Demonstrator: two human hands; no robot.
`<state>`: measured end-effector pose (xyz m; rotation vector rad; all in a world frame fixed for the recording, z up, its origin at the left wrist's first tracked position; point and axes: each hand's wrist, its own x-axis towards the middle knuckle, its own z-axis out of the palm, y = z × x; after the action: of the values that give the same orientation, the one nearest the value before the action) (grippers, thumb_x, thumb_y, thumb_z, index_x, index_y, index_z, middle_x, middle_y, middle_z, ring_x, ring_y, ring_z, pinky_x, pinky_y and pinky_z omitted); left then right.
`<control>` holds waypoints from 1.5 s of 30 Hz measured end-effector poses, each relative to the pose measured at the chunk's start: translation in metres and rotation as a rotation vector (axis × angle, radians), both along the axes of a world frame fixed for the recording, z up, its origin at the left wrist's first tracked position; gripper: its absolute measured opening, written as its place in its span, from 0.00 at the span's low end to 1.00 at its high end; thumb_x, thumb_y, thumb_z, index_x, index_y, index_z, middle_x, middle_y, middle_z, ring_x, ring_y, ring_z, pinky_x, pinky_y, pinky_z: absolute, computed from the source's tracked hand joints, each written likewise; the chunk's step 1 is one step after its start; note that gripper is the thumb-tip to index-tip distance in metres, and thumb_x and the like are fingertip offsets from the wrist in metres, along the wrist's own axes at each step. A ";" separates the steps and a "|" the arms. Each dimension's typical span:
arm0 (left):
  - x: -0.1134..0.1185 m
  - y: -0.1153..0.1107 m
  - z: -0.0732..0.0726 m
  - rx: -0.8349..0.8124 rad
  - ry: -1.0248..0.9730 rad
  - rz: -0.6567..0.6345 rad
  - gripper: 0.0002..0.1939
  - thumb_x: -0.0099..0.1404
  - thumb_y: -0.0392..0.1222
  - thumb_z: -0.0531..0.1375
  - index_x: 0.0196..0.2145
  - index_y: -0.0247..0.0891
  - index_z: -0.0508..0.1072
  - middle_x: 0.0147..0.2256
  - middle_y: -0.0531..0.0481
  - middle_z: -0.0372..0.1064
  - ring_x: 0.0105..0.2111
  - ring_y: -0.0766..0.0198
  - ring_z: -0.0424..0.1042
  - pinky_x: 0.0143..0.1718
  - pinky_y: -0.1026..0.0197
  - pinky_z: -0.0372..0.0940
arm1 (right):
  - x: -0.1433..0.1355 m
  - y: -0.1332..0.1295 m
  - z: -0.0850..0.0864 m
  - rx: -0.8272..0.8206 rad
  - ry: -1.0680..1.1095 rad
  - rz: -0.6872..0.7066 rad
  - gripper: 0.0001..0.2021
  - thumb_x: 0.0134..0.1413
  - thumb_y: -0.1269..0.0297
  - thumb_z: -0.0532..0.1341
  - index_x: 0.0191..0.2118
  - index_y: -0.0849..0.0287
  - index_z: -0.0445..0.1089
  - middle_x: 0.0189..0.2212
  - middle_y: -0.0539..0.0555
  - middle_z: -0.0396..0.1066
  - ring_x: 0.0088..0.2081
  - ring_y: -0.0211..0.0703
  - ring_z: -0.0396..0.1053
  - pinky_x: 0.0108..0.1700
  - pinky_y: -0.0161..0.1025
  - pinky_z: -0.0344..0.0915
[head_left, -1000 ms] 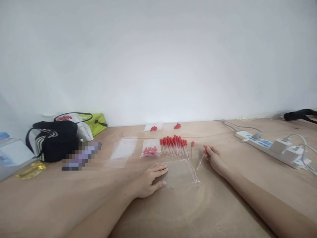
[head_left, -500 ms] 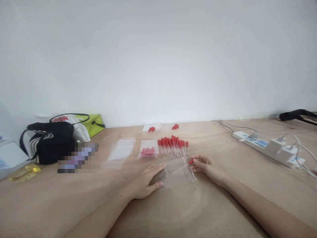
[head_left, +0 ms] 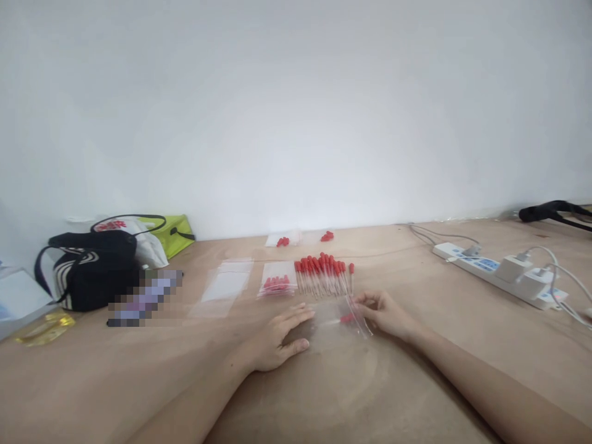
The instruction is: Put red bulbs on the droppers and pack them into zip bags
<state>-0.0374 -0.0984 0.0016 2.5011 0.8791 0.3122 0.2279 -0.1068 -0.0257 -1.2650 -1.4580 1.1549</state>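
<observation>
A clear zip bag [head_left: 330,336] lies flat on the table, with a red-tipped stick [head_left: 346,318] inside it near its opening on the right. My left hand [head_left: 289,336] rests with fingers apart on the left side of this bag. At the opening, my right hand [head_left: 374,308] has thumb and fingers pinched at the bag's edge; whether they hold only the plastic is too small to tell. Just beyond is a row of red-tipped sticks [head_left: 321,265], one slightly apart at its right. Left of the row lie filled bags [head_left: 277,280] with red tips showing.
Flat clear bags [head_left: 226,280] lie left of centre. Two small red clusters [head_left: 283,241] [head_left: 327,236] sit near the wall. A black bag [head_left: 97,265], a green bag [head_left: 178,231] and yellow tape [head_left: 46,327] are at left; a power strip [head_left: 499,274] with cables is at right.
The red-tipped stick that was at my right hand's fingertips is now inside the clear bag, further left. My right hand has shifted slightly and now pinches at the bag's opening.
</observation>
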 end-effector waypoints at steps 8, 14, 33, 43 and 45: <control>-0.001 0.003 -0.004 0.014 -0.028 -0.013 0.22 0.61 0.48 0.53 0.53 0.44 0.58 0.55 0.51 0.55 0.56 0.59 0.51 0.56 0.51 0.47 | 0.025 0.076 -0.006 0.106 -0.213 -0.507 0.07 0.34 0.61 0.62 0.22 0.59 0.68 0.20 0.51 0.69 0.25 0.39 0.66 0.28 0.34 0.58; -0.002 0.003 -0.004 0.001 0.006 -0.034 0.22 0.62 0.48 0.51 0.53 0.43 0.59 0.56 0.47 0.51 0.56 0.57 0.48 0.56 0.50 0.46 | 0.020 0.109 -0.013 0.071 -0.146 -0.591 0.07 0.29 0.63 0.63 0.16 0.58 0.65 0.15 0.50 0.65 0.26 0.42 0.65 0.29 0.35 0.57; 0.000 -0.004 0.006 0.032 0.040 0.057 0.30 0.58 0.52 0.53 0.56 0.44 0.52 0.55 0.47 0.50 0.54 0.54 0.50 0.54 0.51 0.49 | 0.018 0.020 -0.022 0.059 0.599 -0.425 0.13 0.38 0.59 0.63 0.27 0.56 0.58 0.22 0.49 0.66 0.23 0.36 0.66 0.24 0.35 0.65; -0.002 -0.002 0.003 0.022 0.053 0.058 0.30 0.58 0.53 0.53 0.56 0.43 0.51 0.56 0.47 0.50 0.55 0.53 0.49 0.54 0.50 0.48 | 0.049 0.027 -0.023 0.155 0.469 -0.656 0.12 0.40 0.58 0.60 0.28 0.55 0.55 0.20 0.46 0.65 0.19 0.34 0.63 0.18 0.31 0.59; -0.001 -0.002 0.004 0.023 0.051 0.061 0.30 0.58 0.53 0.53 0.56 0.44 0.51 0.56 0.47 0.50 0.55 0.53 0.50 0.54 0.51 0.49 | 0.042 0.026 -0.023 0.148 0.478 -0.611 0.12 0.41 0.58 0.60 0.28 0.55 0.55 0.20 0.46 0.65 0.19 0.34 0.63 0.19 0.32 0.61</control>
<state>-0.0382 -0.1005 0.0058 2.5173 0.9790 0.2807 0.2704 -0.0810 -0.0489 -1.1175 -0.7143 0.8323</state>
